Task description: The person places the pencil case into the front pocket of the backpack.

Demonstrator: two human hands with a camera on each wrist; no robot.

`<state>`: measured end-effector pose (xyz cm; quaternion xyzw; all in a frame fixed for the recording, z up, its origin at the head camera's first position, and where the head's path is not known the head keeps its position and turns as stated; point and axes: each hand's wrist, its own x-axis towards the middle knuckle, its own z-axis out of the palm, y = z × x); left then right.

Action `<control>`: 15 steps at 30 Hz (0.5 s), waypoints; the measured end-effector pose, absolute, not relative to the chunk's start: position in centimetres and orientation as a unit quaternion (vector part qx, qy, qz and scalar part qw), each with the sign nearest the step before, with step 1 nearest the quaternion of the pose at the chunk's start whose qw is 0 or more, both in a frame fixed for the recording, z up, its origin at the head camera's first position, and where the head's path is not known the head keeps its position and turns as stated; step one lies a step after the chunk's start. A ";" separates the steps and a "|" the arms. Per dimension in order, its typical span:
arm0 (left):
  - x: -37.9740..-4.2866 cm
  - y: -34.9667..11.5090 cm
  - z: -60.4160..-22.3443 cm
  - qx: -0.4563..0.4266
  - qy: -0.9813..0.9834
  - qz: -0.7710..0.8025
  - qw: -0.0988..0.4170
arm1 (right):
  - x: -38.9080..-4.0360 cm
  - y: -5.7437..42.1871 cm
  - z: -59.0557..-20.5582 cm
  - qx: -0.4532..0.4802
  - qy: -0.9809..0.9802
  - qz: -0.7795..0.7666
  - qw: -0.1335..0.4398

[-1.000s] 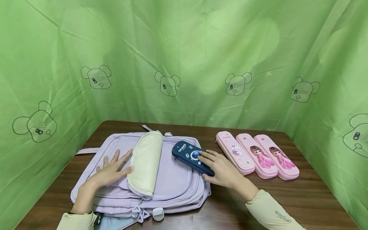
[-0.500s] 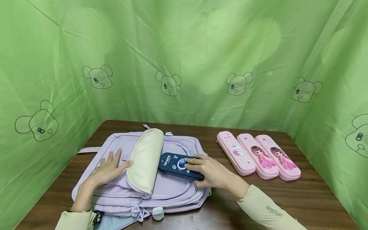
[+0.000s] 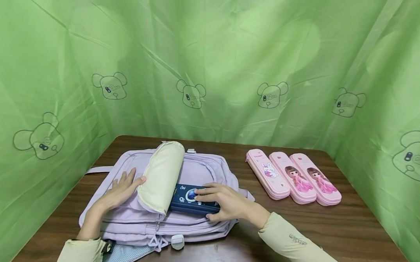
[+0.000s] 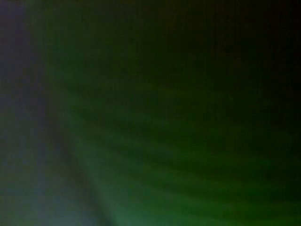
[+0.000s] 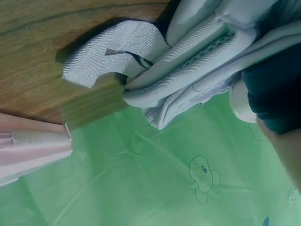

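A lavender backpack (image 3: 201, 173) lies flat on the table, with the cream lining of a pocket panel (image 3: 162, 176) turned up across its middle. My left hand (image 3: 117, 193) rests on the backpack's left part, fingers spread, thumb at the panel's edge. My right hand (image 3: 224, 202) grips a dark blue pencil case (image 3: 182, 198) with an astronaut print, thumb on the near side and fingers over the top. The left end of the case is hidden behind the cream panel. In the right wrist view the pencil case (image 5: 277, 89) shows beside the backpack (image 5: 188, 66). The left wrist view is dark and blurred.
Three pink pencil cases lie side by side on the right: a rabbit-print case (image 3: 268, 174) and two girl-print ones, the middle (image 3: 294, 177) and the outer (image 3: 317, 178). Light blue mesh (image 3: 127, 254) sticks out under the backpack. Green curtains (image 3: 226, 69) surround the brown table (image 3: 297, 236).
My right hand has carried the blue pencil case left and nearer me, until its end went behind the cream panel. The panel has shifted slightly left, along with my left thumb.
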<state>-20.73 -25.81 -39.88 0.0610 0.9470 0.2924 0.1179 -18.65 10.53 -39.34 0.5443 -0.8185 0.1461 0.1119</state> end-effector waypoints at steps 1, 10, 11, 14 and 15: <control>-20.7 -25.8 -39.8 0.060 0.947 0.293 0.119 | -18.6 10.5 -39.3 0.543 -0.819 0.146 0.116; -20.5 -25.7 -39.6 0.063 0.947 0.294 0.113 | -17.7 13.8 -38.9 0.459 -0.860 0.183 0.130; -20.5 -25.7 -39.6 0.064 0.948 0.293 0.111 | -17.4 14.3 -39.0 0.442 -0.869 0.186 0.120; -20.5 -25.8 -39.6 0.068 0.949 0.290 0.105 | -16.8 15.3 -39.5 0.413 -0.882 0.206 0.092; -20.5 -25.7 -39.6 0.069 0.948 0.291 0.106 | -16.6 15.4 -39.6 0.408 -0.883 0.216 0.085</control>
